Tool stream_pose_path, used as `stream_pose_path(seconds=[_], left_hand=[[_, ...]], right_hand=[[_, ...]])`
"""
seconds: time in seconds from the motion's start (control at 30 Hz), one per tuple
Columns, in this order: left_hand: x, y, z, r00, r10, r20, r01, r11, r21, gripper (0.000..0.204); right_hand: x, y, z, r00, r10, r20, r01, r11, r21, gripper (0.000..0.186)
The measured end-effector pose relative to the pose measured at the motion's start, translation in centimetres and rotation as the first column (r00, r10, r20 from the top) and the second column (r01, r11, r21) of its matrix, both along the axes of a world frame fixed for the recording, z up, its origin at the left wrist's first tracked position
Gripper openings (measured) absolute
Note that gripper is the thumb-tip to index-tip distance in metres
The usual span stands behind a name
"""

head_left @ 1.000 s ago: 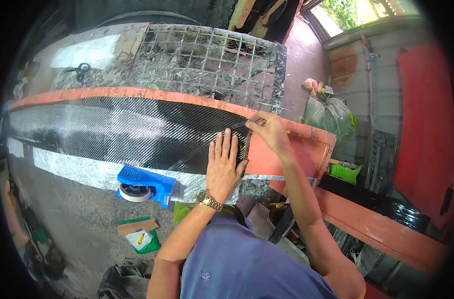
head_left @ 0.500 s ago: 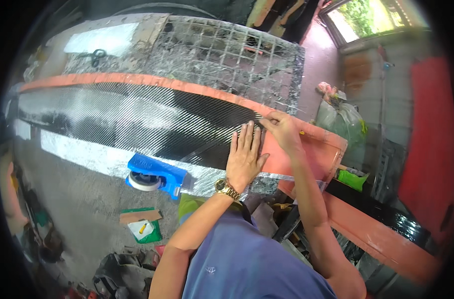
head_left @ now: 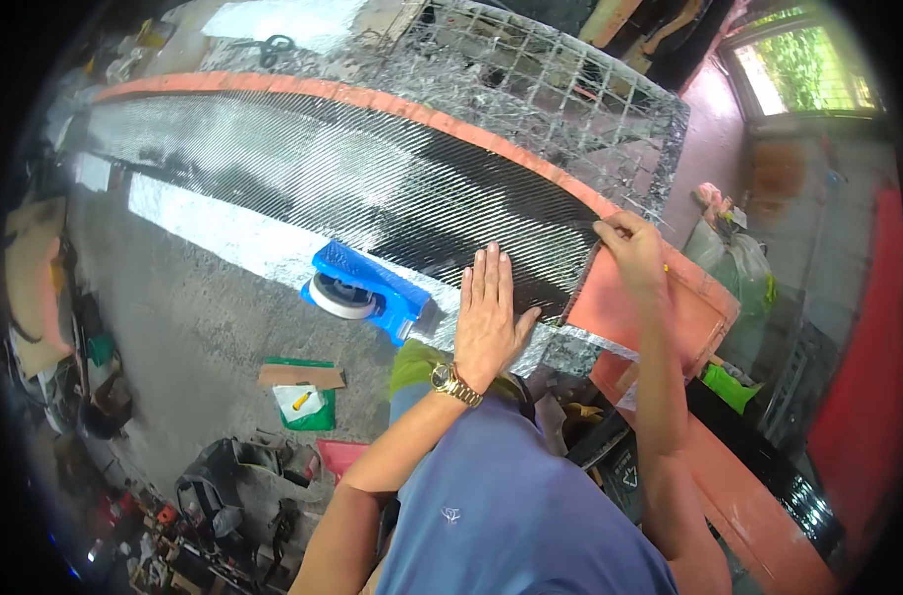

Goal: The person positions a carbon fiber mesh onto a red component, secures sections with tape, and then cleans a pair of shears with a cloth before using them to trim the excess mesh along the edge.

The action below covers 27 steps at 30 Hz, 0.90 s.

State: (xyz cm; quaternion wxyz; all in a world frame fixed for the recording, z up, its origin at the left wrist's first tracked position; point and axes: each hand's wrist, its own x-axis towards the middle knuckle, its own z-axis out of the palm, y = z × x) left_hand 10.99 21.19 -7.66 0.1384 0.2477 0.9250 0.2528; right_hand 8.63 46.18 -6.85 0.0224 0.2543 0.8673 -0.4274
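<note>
Black woven cloth (head_left: 471,188) lies along the orange panel (head_left: 610,288), left hand (head_left: 485,325) flat at its near edge, thumb spread, right hand (head_left: 637,253) pinching its far right corner; light, even tension should probably keep the weave straight.

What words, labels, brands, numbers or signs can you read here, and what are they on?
No wording is legible.
Blue shirt: pale emblem, too small to make out.
Black item beside the shirt: white triangular sign, too blurred for detail.
Gold watch: dial marks too small.
</note>
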Motion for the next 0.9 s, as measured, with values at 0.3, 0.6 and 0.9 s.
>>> stream_pose_path(seconds=[0.3,0.6,0.9], left_hand=[[0.8,-1.7,-0.2,0.969,0.242,-0.054,-0.241,0.970,0.014,0.087],[1.4,-1.3,1.5,0.953,0.291,-0.084,-0.282,0.954,0.105,0.082],[-4.0,-15.4,10.7,0.923,-0.280,-0.265,0.235,0.954,-0.187,0.088]], right_hand=[[0.0,0.6,-0.2,0.999,0.036,0.011,-0.035,0.999,-0.007,0.020],[0.3,0.3,-0.1,0.989,0.136,-0.058,-0.131,0.988,0.087,0.022],[0.3,-1.1,1.8,0.997,0.053,-0.056,-0.049,0.996,0.069,0.025]])
